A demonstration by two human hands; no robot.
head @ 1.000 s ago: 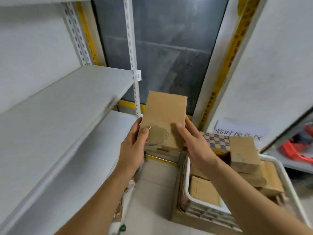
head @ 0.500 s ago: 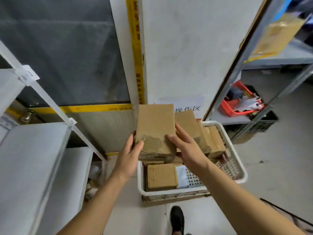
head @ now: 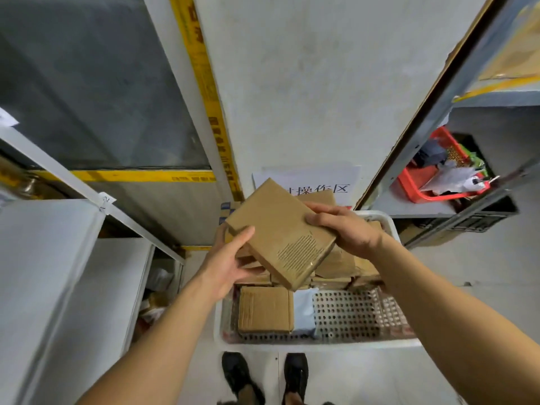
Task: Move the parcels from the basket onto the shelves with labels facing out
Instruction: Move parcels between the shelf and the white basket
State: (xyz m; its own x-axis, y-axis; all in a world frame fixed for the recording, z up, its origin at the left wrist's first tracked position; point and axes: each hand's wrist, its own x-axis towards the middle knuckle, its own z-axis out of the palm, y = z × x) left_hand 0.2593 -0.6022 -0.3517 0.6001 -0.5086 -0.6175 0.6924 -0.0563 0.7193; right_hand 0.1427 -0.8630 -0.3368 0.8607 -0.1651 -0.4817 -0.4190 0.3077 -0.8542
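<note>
Both hands hold a flat brown cardboard parcel [head: 279, 230] above the white perforated basket [head: 318, 344]. My left hand [head: 228, 266] grips its lower left edge, thumb on top. My right hand [head: 346, 229] grips its right edge with curled fingers. The parcel is tilted, with a torn patch of corrugation near its lower corner; no label shows on the face I see. Several more brown parcels [head: 266, 309] lie in the basket, mostly piled at its far end. The white shelves [head: 46, 258] stand at my left.
A second shelf unit at the right carries a red basket [head: 432, 185] of odds and ends. A paper sign [head: 321, 182] hangs on the wall behind the basket. My shoes [head: 263, 375] stand just before the basket. Clutter sits under the left shelf.
The view has swung from the left shelves to down over the basket. The parcel has turned from upright to tilted, its far end swinging left, and my right hand moved to its right edge.
</note>
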